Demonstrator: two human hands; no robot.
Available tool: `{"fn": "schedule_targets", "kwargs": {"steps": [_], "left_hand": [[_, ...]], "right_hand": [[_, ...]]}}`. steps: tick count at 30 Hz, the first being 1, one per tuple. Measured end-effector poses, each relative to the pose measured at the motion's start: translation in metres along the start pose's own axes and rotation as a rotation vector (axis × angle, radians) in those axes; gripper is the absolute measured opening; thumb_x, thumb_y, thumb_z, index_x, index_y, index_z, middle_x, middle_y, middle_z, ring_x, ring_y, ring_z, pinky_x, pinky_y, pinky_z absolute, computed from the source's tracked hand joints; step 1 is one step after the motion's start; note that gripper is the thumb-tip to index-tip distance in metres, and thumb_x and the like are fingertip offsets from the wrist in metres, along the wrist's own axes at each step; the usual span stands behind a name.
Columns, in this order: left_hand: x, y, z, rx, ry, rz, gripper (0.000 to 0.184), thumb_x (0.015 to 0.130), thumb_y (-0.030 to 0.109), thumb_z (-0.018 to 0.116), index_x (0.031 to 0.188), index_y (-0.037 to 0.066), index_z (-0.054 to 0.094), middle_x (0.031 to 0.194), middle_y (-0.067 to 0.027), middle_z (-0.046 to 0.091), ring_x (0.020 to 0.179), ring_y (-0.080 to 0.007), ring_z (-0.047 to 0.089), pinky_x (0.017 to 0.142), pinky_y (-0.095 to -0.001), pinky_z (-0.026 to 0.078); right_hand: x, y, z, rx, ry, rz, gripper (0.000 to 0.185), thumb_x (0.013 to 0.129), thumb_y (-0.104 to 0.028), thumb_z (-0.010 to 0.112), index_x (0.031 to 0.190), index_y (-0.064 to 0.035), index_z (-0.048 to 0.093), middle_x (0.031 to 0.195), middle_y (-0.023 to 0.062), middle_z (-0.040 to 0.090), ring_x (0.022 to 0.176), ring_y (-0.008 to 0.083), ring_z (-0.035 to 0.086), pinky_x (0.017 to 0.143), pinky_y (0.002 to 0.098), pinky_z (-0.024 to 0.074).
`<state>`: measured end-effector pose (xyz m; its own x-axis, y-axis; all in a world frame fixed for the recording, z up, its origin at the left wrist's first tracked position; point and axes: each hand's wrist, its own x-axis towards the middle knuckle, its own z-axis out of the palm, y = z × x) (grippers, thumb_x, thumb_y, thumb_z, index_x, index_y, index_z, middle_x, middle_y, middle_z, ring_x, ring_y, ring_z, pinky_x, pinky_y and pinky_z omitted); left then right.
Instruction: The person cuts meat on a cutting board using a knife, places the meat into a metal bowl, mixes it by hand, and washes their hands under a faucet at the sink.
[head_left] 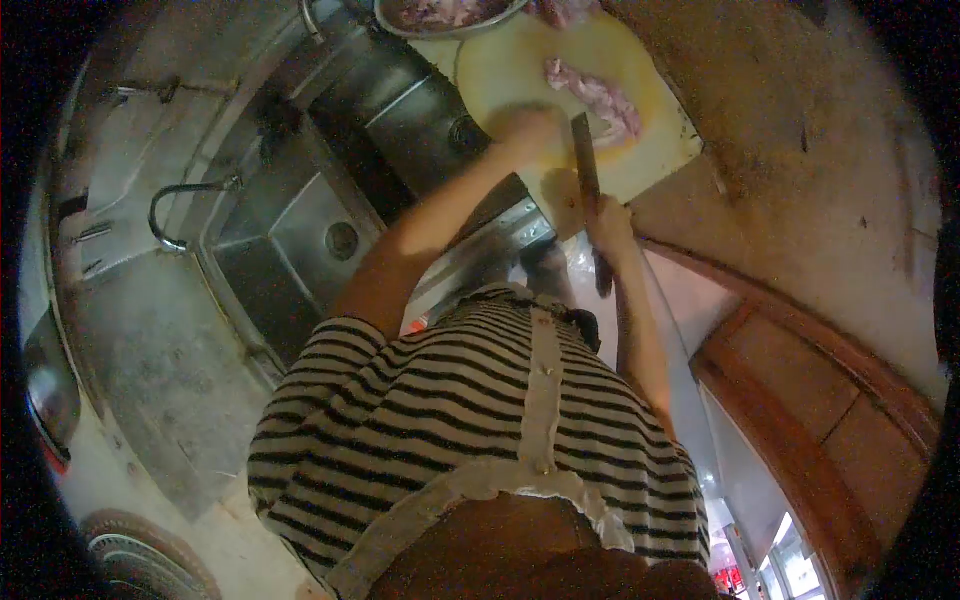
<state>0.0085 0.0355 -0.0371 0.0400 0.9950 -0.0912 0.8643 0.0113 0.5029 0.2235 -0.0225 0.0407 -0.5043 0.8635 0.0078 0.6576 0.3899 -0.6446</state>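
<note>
My right hand is wrapped round a long dark knife, which points away from me over the near part of a yellowish cutting board. Beyond the knife's tip, a long strip of pinkish raw meat lies across the board. Over the board's left side is my left hand, blurred by motion. Its fingers cannot be made out, nor whether they hold anything. A gap separates it from the strip of meat.
A metal bowl of meat stands at the board's far left edge, with more meat beside it. Two steel sink basins and a curved faucet are at the left. A brown surface extends to the right.
</note>
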Motion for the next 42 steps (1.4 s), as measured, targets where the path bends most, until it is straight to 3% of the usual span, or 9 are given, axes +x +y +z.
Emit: {"fn": "schedule_targets", "kwargs": {"steps": [9, 12, 14, 19, 22, 26, 28, 32, 42], "left_hand": [[0.017, 0.033, -0.206, -0.339, 0.936, -0.08, 0.03, 0.088, 0.018, 0.044, 0.114, 0.003, 0.049, 0.109, -0.0185, 0.048, 0.099, -0.0313, 0.046, 0.088, -0.0407, 0.035], [0.025, -0.014, -0.208, 0.308, 0.694, 0.065, 0.032, 0.089, 0.02, 0.041, 0.116, 0.003, 0.046, 0.112, -0.017, 0.047, 0.1, -0.0301, 0.046, 0.088, -0.0407, 0.035], [0.047, -0.034, -0.137, -0.131, 0.903, 0.126, 0.031, 0.088, 0.02, 0.044, 0.114, 0.005, 0.048, 0.113, -0.0153, 0.047, 0.101, -0.0289, 0.046, 0.089, -0.0408, 0.035], [-0.023, 0.1, -0.085, 0.058, 0.037, 0.179, 0.026, 0.074, 0.025, 0.058, 0.092, 0.005, 0.058, 0.084, -0.0152, 0.06, 0.076, -0.0285, 0.057, 0.069, -0.041, 0.045], [-0.007, 0.077, 0.017, -0.268, 0.351, 0.228, 0.024, 0.071, 0.027, 0.06, 0.078, 0.004, 0.057, 0.075, -0.0192, 0.057, 0.071, -0.032, 0.056, 0.063, -0.0422, 0.044], [-0.001, 0.035, 0.0, -0.476, 0.074, 0.023, 0.022, 0.069, 0.025, 0.062, 0.075, 0.005, 0.059, 0.071, -0.0193, 0.058, 0.065, -0.0299, 0.057, 0.06, -0.0396, 0.044], [-0.007, 0.013, -0.034, -0.195, 0.112, 0.193, 0.024, 0.069, 0.027, 0.063, 0.074, 0.003, 0.061, 0.065, -0.0188, 0.058, 0.059, -0.0269, 0.057, 0.056, -0.0377, 0.044], [-0.031, -0.014, -0.041, -0.34, -0.188, 0.019, 0.019, 0.069, 0.02, 0.065, 0.075, 0.004, 0.059, 0.071, -0.0096, 0.059, 0.07, -0.0215, 0.057, 0.064, -0.034, 0.044], [-0.038, 0.007, -0.026, -0.314, 0.168, 0.078, 0.022, 0.069, 0.012, 0.063, 0.089, 0.004, 0.06, 0.079, -0.014, 0.06, 0.073, -0.0273, 0.058, 0.066, -0.0358, 0.045]], "right_hand": [[-0.013, -0.026, -0.035, 0.374, -0.164, 0.566, 0.027, 0.079, -0.025, 0.054, 0.08, 0.0022, 0.058, 0.059, 0.0176, 0.056, 0.054, 0.0307, 0.055, 0.055, 0.0405, 0.0436], [-0.021, 0.007, -0.037, 0.31, 0.005, 0.435, 0.04, 0.085, -0.036, 0.049, 0.068, -0.0004, 0.052, 0.05, 0.0051, 0.047, 0.039, 0.014, 0.047, 0.036, 0.0297, 0.0384], [-0.028, 0.026, -0.04, 0.245, 0.076, 0.543, 0.04, 0.085, -0.037, 0.049, 0.07, -0.0002, 0.053, 0.051, 0.0047, 0.048, 0.038, 0.0123, 0.045, 0.035, 0.0273, 0.0379], [-0.023, 0.008, -0.067, 0.373, 0.056, 0.61, 0.04, 0.084, -0.039, 0.05, 0.077, 0.0006, 0.053, 0.05, 0.0032, 0.045, 0.038, 0.0118, 0.045, 0.035, 0.0265, 0.038], [-0.024, 0.009, -0.066, 0.277, -0.005, 0.611, 0.04, 0.084, -0.038, 0.05, 0.079, 0.0016, 0.053, 0.049, 0.0031, 0.045, 0.037, 0.0124, 0.044, 0.035, 0.0264, 0.0381], [-0.029, 0.039, -0.043, 0.148, 0.034, 0.396, 0.042, 0.085, -0.038, 0.048, 0.079, 0.0028, 0.053, 0.049, 0.0057, 0.046, 0.037, 0.0142, 0.046, 0.035, 0.0281, 0.0387], [-0.018, -0.003, -0.059, 0.148, -0.125, 0.555, 0.027, 0.082, -0.024, 0.05, 0.086, 0.0017, 0.057, 0.073, 0.0215, 0.059, 0.07, 0.0388, 0.056, 0.062, 0.0435, 0.0448], [-0.02, 0.001, -0.028, 0.157, -0.158, 0.43, 0.026, 0.079, -0.024, 0.053, 0.091, -0.0011, 0.057, 0.079, 0.0203, 0.059, 0.073, 0.0385, 0.056, 0.065, 0.0445, 0.0445], [-0.009, -0.01, 0.004, -0.226, -0.284, 0.254, 0.026, 0.082, -0.026, 0.046, 0.09, -0.0035, 0.057, 0.086, 0.0231, 0.057, 0.08, 0.0401, 0.055, 0.068, 0.048, 0.0439]]}}
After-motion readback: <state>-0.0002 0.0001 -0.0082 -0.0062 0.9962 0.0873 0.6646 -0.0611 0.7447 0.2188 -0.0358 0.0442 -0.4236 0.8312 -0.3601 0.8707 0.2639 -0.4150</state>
